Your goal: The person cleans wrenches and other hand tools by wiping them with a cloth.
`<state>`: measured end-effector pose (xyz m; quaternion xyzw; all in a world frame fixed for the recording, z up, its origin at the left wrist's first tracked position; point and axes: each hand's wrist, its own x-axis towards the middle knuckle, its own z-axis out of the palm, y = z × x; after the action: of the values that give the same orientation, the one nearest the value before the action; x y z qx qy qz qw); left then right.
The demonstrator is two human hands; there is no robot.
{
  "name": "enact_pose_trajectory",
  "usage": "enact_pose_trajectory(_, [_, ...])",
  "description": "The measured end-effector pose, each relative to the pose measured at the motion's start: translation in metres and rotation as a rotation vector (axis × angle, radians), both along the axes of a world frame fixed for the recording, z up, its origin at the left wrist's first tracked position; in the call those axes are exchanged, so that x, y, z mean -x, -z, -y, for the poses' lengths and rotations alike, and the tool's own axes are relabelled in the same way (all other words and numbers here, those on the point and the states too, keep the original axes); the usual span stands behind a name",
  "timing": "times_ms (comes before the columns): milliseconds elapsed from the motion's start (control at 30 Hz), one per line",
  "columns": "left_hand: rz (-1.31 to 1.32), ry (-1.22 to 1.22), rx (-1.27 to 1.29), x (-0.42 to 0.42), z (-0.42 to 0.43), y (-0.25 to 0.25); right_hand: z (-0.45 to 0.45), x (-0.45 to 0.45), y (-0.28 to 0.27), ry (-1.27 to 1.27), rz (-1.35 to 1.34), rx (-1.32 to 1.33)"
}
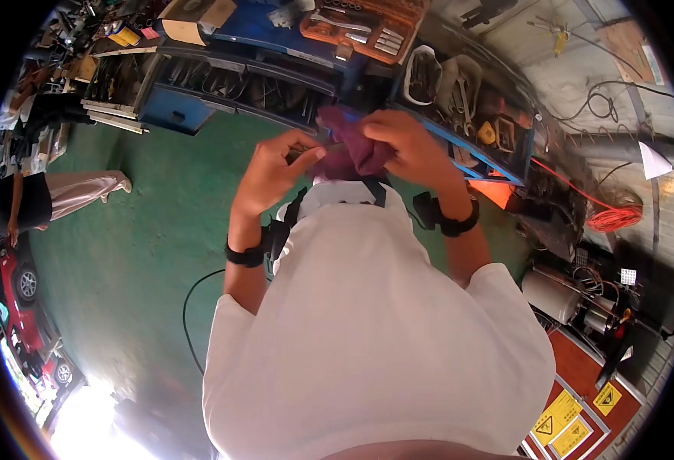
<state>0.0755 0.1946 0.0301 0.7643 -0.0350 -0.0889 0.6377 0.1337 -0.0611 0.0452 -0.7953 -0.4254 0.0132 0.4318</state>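
In front of my chest, a crumpled maroon cloth [364,152] hangs between both hands. My right hand [410,149] grips it, thumb and fingers closed on the fabric. My left hand [276,169] is closed in a pinch at the cloth's left side. Something small and greyish shows between its thumb and fingers, too little of it visible to name. The cloth hides part of the space between the hands. A black strap with a small dark device sits on each wrist.
Ahead stands a blue workbench [256,34] with an orange tool case [366,24] on top and tool-filled shelves below. To the right are a white bin of tools [423,75] and a coiled orange hose [614,219]. A person [26,203] and a red car [21,307] are at left.
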Motion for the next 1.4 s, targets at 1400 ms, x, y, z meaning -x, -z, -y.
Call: enact_pose_trajectory(1400, [0.364,0.192,-0.475,-0.002,0.045,0.015,-0.038,-0.007,0.032,0.689,-0.09,-0.524])
